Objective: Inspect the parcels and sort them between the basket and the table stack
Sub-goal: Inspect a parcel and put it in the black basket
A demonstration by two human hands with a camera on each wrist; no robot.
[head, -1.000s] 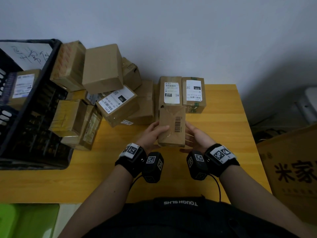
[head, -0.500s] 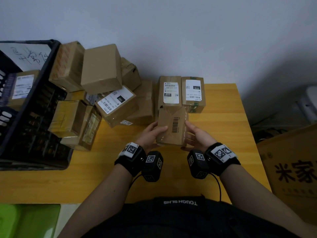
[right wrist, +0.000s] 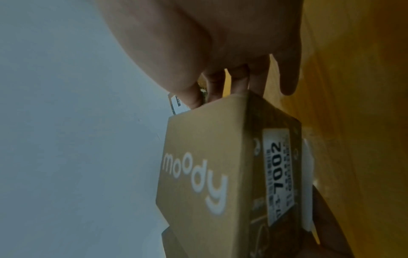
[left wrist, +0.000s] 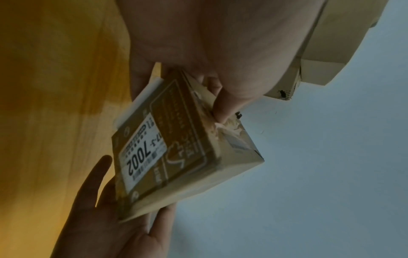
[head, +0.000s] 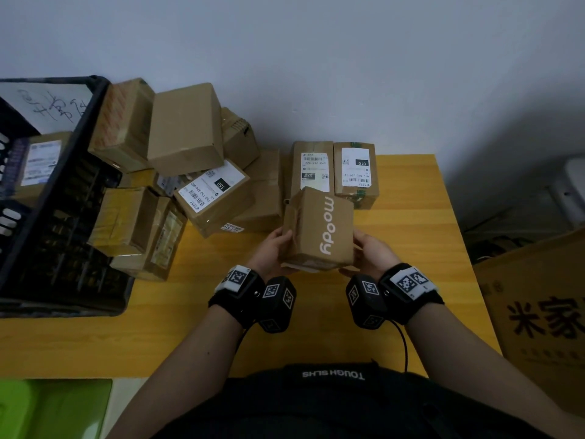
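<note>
A small brown parcel (head: 318, 229) with white "moody" lettering is held just above the yellow table (head: 411, 236), between both hands. My left hand (head: 273, 248) grips its left side and my right hand (head: 367, 251) grips its right side. The left wrist view shows the parcel (left wrist: 176, 157) with a white "7002" label on its underside and torn tape at one corner. In the right wrist view the parcel (right wrist: 203, 174) shows the lettering, and the fingers (right wrist: 238, 82) curl over its far end. Two labelled parcels (head: 335, 169) lie side by side behind it. A black basket (head: 63, 217) stands at the left.
A heap of brown parcels (head: 183, 172) leans against the basket's right wall and the back wall. One labelled parcel (head: 41, 163) lies inside the basket. A large printed carton (head: 544, 318) stands off the table's right edge. A green object (head: 50, 407) sits low at the left.
Both hands have turned the parcel over: the barcode face has rolled away and the "moody" face now points up. The parcel also sits slightly higher and nearer the two labelled parcels.
</note>
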